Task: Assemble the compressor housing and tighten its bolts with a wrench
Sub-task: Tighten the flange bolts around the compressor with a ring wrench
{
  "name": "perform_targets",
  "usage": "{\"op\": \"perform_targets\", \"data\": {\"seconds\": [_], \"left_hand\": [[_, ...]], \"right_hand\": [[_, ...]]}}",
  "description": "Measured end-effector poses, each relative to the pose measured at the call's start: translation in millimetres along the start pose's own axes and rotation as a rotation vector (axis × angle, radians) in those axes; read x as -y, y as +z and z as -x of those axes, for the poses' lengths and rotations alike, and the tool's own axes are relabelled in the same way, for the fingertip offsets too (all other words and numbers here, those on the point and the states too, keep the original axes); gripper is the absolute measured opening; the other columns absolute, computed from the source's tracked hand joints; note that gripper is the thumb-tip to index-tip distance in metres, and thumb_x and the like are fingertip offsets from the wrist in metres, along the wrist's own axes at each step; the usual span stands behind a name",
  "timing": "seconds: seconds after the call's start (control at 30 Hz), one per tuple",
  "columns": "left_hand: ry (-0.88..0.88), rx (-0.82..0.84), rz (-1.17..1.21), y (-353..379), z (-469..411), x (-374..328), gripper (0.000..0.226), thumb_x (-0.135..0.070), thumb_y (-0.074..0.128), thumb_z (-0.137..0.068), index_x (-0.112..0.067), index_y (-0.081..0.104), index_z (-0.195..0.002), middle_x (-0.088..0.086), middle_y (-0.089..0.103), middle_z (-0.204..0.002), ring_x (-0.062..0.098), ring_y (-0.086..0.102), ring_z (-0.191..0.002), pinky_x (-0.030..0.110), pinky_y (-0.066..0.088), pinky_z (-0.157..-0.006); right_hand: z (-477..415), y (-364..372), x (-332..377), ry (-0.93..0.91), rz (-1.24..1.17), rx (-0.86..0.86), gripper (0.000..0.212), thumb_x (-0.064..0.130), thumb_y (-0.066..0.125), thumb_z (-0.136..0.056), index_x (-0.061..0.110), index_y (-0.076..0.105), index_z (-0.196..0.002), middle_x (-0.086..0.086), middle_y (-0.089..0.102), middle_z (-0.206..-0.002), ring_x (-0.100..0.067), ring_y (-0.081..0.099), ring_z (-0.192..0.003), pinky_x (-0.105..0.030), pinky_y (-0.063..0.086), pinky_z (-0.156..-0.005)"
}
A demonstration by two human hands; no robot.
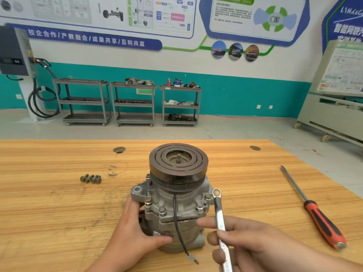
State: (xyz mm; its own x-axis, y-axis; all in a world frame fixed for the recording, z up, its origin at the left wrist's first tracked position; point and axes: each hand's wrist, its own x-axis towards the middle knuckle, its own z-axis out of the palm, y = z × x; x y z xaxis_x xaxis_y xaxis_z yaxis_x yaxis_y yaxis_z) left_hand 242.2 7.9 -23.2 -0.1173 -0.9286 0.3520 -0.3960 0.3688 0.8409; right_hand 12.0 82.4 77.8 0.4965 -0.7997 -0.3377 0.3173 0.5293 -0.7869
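The grey metal compressor (176,209) stands upright on the wooden bench, its dark grooved pulley (178,160) on top. Several bolts (162,210) sit in the housing flange. My left hand (127,234) grips the lower left side of the housing, thumb across its front. My right hand (247,244) holds a shiny ring wrench (219,216); the wrench's ring end hovers just right of the flange bolt on the right side, not on a bolt. A black wire (177,228) hangs down the housing front.
Loose bolts (90,178) lie in a small cluster on the bench (59,213) to the left. A red-and-black screwdriver (314,209) lies at the right near the bench edge. Metal carts and a machine stand far behind on the floor.
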Motion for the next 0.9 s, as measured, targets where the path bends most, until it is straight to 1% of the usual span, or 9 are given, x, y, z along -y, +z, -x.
{"op": "perform_targets", "data": {"seconds": [0.1, 0.2, 0.27, 0.33, 0.4, 0.47, 0.57, 0.67, 0.9], "left_hand": [[0.002, 0.02, -0.001, 0, 1, 0, 0.096, -0.054, 0.09, -0.034, -0.052, 0.035, -0.113, -0.044, 0.029, -0.12, -0.038, 0.026, -0.105, -0.01, 0.027, -0.078], [0.01, 0.028, -0.009, -1, 1, 0, 0.095, -0.063, 0.081, -0.033, -0.053, 0.033, -0.115, -0.055, 0.023, -0.115, -0.037, 0.023, -0.108, -0.008, 0.028, -0.081], [-0.002, 0.031, -0.019, -1, 0, -1, 0.094, -0.066, 0.078, -0.033, -0.054, 0.033, -0.114, -0.058, 0.021, -0.111, -0.037, 0.022, -0.109, -0.007, 0.028, -0.081], [0.014, 0.027, -0.014, -1, 0, -1, 0.095, -0.06, 0.085, -0.035, -0.053, 0.033, -0.114, -0.058, 0.022, -0.111, -0.036, 0.022, -0.109, -0.008, 0.028, -0.081], [0.027, 0.024, -0.012, -1, 1, -1, 0.094, -0.048, 0.092, -0.042, -0.053, 0.033, -0.115, -0.058, 0.022, -0.111, -0.036, 0.023, -0.109, -0.008, 0.028, -0.081], [0.027, 0.031, -0.007, -1, 1, 0, 0.091, -0.042, 0.093, -0.047, -0.053, 0.033, -0.115, -0.056, 0.023, -0.113, -0.036, 0.025, -0.108, -0.007, 0.03, -0.08], [0.011, 0.041, -0.007, -2, 1, 0, 0.092, -0.053, 0.089, -0.043, -0.053, 0.032, -0.115, -0.053, 0.021, -0.118, -0.035, 0.023, -0.11, -0.002, 0.032, -0.083], [0.001, 0.042, -0.024, -2, 0, -2, 0.094, -0.068, 0.076, -0.035, -0.054, 0.031, -0.116, -0.057, 0.018, -0.115, -0.035, 0.021, -0.112, -0.002, 0.032, -0.083], [0.03, 0.021, 0.003, -1, 0, 1, 0.093, -0.065, 0.077, -0.035, -0.053, 0.033, -0.116, -0.056, 0.024, -0.114, -0.034, 0.026, -0.111, -0.007, 0.031, -0.08]], "right_hand": [[16, -12, -1, 0.043, 0.369, -0.17, 0.026, 0.019, 0.063, -0.077, 0.008, 0.075, -0.098, -0.002, 0.049, -0.06, -0.012, 0.041, -0.048, -0.018, 0.032, -0.047], [27, -24, 10, -0.003, 0.773, -0.287, 0.034, 0.036, 0.052, -0.08, 0.009, 0.063, -0.099, 0.003, 0.045, -0.057, -0.01, 0.035, -0.048, -0.017, 0.028, -0.046], [33, -28, 23, -0.085, 0.963, -0.312, 0.025, 0.032, 0.049, -0.089, 0.008, 0.049, -0.091, 0.005, 0.047, -0.054, -0.008, 0.036, -0.045, -0.017, 0.03, -0.045], [33, -30, 40, -0.109, 0.997, -0.328, 0.02, 0.025, 0.049, -0.092, 0.006, 0.05, -0.087, 0.003, 0.049, -0.054, -0.008, 0.04, -0.044, -0.019, 0.034, -0.045], [27, -30, 57, -0.118, 1.045, -0.293, 0.025, 0.032, 0.05, -0.086, 0.01, 0.059, -0.092, 0.003, 0.052, -0.058, -0.008, 0.046, -0.049, -0.018, 0.039, -0.052], [17, -35, 75, -0.119, 1.243, -0.265, 0.031, 0.043, 0.046, -0.08, 0.027, 0.065, -0.098, 0.01, 0.053, -0.062, -0.003, 0.047, -0.057, -0.014, 0.039, -0.06], [-5, -43, 96, -0.108, 1.558, -0.247, 0.025, 0.051, 0.041, -0.086, 0.047, 0.061, -0.1, 0.018, 0.059, -0.078, -0.002, 0.053, -0.073, -0.019, 0.043, -0.073], [-25, -44, 109, -0.076, 1.731, -0.208, 0.019, 0.042, 0.04, -0.096, 0.047, 0.058, -0.103, 0.015, 0.063, -0.107, -0.008, 0.057, -0.101, -0.03, 0.045, -0.093], [-48, -25, 129, 0.076, 1.963, -0.069, 0.024, 0.045, 0.042, -0.096, 0.041, 0.059, -0.113, 0.032, 0.053, -0.098, 0.008, 0.049, -0.095, -0.021, 0.038, -0.083]]}}
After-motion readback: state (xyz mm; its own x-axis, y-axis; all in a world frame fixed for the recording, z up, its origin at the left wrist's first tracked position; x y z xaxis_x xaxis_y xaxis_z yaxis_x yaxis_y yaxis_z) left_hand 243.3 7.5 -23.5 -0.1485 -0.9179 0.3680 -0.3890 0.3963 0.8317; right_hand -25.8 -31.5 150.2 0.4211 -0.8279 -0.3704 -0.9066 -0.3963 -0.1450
